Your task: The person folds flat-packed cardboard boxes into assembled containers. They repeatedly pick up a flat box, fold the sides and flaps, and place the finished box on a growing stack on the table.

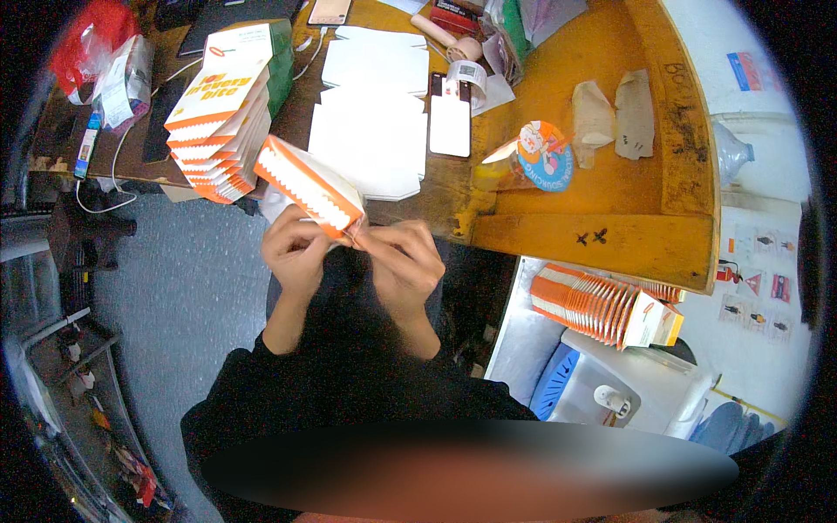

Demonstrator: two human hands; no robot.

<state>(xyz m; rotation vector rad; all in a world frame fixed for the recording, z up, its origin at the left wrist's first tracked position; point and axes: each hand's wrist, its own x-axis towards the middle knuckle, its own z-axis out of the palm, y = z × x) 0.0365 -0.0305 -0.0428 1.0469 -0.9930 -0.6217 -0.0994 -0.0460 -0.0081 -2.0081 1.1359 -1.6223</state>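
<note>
An orange and white paper carton (309, 185) is held tilted between my two hands at the table's near edge. My left hand (295, 248) is closed on its near left corner, thumb and fingers pinched together. On the near right corner, my right hand (405, 263) pinches the carton's end, where a flap seems to be folded. The fingertips hide part of that end. Just left of the carton stands a stack of nested cartons (222, 113) in the same orange and white. Flat white card blanks (370, 131) lie beyond my right hand.
A phone (450, 131), a pink hand-held device (458, 44) and a round sticker-like piece (547, 157) lie on the wooden table (602, 192). Another row of nested cartons (593, 301) sits to the lower right. A white cable (131, 170) runs along the left side.
</note>
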